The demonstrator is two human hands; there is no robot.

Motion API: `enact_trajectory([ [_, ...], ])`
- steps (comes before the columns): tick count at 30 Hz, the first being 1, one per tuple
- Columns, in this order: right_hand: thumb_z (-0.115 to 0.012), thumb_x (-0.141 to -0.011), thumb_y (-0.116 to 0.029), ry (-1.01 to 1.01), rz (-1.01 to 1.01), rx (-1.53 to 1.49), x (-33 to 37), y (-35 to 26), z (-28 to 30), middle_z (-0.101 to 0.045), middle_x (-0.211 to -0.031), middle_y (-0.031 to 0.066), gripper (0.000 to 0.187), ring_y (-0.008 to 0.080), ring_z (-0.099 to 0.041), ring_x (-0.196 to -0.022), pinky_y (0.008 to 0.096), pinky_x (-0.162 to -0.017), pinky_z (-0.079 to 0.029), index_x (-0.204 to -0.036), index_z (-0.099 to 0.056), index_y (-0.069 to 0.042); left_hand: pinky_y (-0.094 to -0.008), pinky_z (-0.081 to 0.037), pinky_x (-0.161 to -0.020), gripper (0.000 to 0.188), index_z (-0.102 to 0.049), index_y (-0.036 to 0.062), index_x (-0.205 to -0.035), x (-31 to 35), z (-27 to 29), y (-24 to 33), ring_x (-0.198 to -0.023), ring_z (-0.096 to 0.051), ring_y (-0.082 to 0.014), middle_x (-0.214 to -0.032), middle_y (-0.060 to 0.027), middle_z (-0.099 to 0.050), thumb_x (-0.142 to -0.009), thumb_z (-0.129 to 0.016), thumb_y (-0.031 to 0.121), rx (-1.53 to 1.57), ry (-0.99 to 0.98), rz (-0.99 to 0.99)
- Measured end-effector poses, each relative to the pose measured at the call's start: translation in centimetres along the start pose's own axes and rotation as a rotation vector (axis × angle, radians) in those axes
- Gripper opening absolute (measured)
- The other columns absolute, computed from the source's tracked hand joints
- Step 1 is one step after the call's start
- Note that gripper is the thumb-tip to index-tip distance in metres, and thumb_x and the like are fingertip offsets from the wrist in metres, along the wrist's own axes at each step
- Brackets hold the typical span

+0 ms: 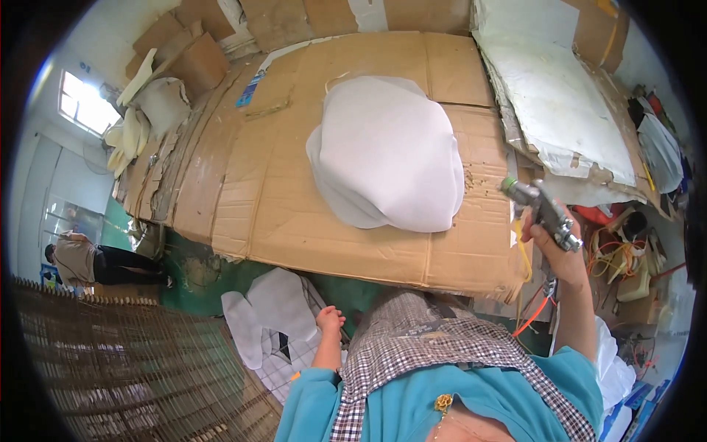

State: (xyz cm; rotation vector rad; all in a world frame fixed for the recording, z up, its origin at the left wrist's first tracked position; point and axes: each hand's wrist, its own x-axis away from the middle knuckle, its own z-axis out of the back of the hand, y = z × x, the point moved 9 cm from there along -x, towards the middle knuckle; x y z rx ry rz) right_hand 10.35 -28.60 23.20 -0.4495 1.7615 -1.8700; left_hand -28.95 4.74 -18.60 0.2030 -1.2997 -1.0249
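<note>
My right hand (pixel 554 247) is wrapped round a metal spray gun (pixel 541 210) with a green-ringed front end, held above the table's right edge. An orange-red hose (pixel 532 317) runs down from below its grip. Left of the gun, a stack of pale grey-white, rounded sheet pieces (pixel 387 151) lies on the cardboard-covered table (pixel 280 199). Their edges overlap unevenly, and the top piece bulges softly. Low beside my body, my left hand (pixel 331 318) is closed with its fingers curled, and nothing shows in it. It is apart from the table, nearest to more pale cut pieces (pixel 280 306).
Slatted bamboo-like racking (pixel 125 361) fills the lower left. Another person (pixel 92 261) stands farther off at left. A white-covered board (pixel 563 103) lies at the far right, above tangled cords (pixel 615 254). Pale pieces and cardboard boxes (pixel 195 66) are piled at the far left.
</note>
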Motion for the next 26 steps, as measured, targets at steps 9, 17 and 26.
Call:
enact_trajectory([
  [9,-0.061,-0.075,-0.003,-0.117,-0.144,0.167,4.2,-1.0,2.7,-0.056,-0.084,0.0028,0.05,0.0074,-0.052,-0.074,0.0227,-0.065,-0.045,-0.122,-0.044,0.0,-0.0263,-0.045,-0.041,0.019,-0.051,0.0071,-0.1,-0.2,0.4,-1.6,-0.051,-0.057,-0.0174,-0.075,-0.0069,-0.059,-0.082,-0.047,0.007,-0.056,-0.006,0.09],
  [17,-0.063,-0.077,-0.009,0.128,-0.069,0.031,3.2,-1.5,4.2,-0.056,-0.081,0.0052,0.049,0.011,-0.053,-0.07,0.0242,-0.063,-0.044,-0.121,-0.043,0.002,-0.0262,-0.045,-0.042,0.018,-0.053,0.0065,-0.1,0.5,-3.0,0.7,-0.051,-0.057,-0.017,-0.077,-0.0073,-0.059,-0.083,-0.047,0.008,-0.033,-0.079,0.029],
  [26,-0.069,-0.074,-0.019,-0.02,-0.06,-0.001,6.5,-1.3,4.4,-0.056,-0.079,0.0065,0.059,0.0142,-0.054,-0.069,0.0256,-0.062,-0.045,-0.122,-0.042,0.001,-0.0231,-0.046,-0.042,0.02,-0.053,0.0045,-0.101,1.1,-5.1,4.8,-0.051,-0.057,-0.015,-0.078,-0.0088,-0.06,-0.081,-0.049,0.006,-0.034,-0.172,-0.159],
])
